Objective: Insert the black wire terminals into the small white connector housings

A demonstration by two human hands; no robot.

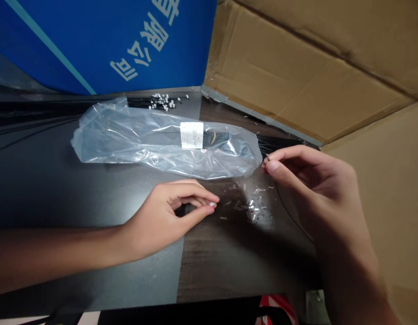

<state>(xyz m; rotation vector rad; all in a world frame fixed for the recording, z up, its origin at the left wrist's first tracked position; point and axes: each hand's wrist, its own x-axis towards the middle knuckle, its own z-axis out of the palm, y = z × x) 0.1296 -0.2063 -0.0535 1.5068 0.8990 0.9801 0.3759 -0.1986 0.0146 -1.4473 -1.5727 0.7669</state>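
Note:
My left hand (171, 216) pinches a small white plastic connector (212, 204) between thumb and forefinger, just above the dark tabletop. My right hand (317, 194) pinches the metal-tipped end of a thin black wire (267, 158), and the wire hangs down past my palm. Next to those fingertips lies a clear plastic bag (127, 140) with a white label (192, 135), holding coiled wires. Black wire ends (280, 143) stick out of its right end. Loose white connectors (251, 207) lie scattered between my hands.
Long black wires with white tips (163, 101) lie along the back of the dark table (94, 203). A blue board with white characters (104, 45) stands behind it. Cardboard sheets (307, 67) rise at the back and right. Something red (276, 309) shows below the front edge.

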